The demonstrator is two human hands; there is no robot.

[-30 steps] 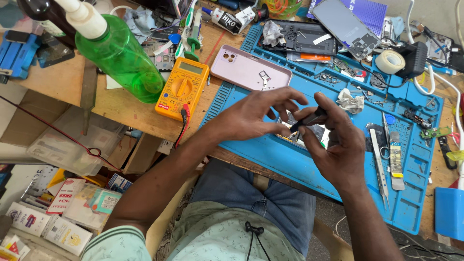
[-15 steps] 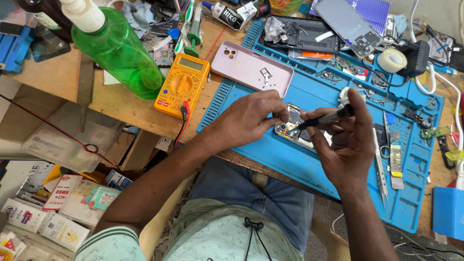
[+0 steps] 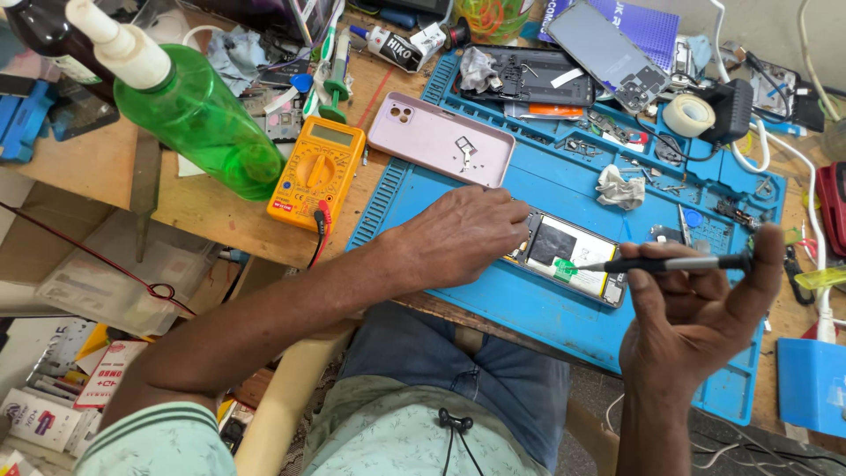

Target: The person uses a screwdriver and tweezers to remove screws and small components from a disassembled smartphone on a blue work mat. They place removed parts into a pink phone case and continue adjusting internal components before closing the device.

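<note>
On the blue mat, near edge: opened phone pinned by left hand; right hand fingers pinching a screwdriver, whose tip may slip and gouge the board.

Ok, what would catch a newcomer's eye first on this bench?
Probably the opened phone on the blue mat, with the left hand pinning it and the right hand aiming a thin screwdriver at it. Next, the green bottle and yellow multimeter to the left.
</note>
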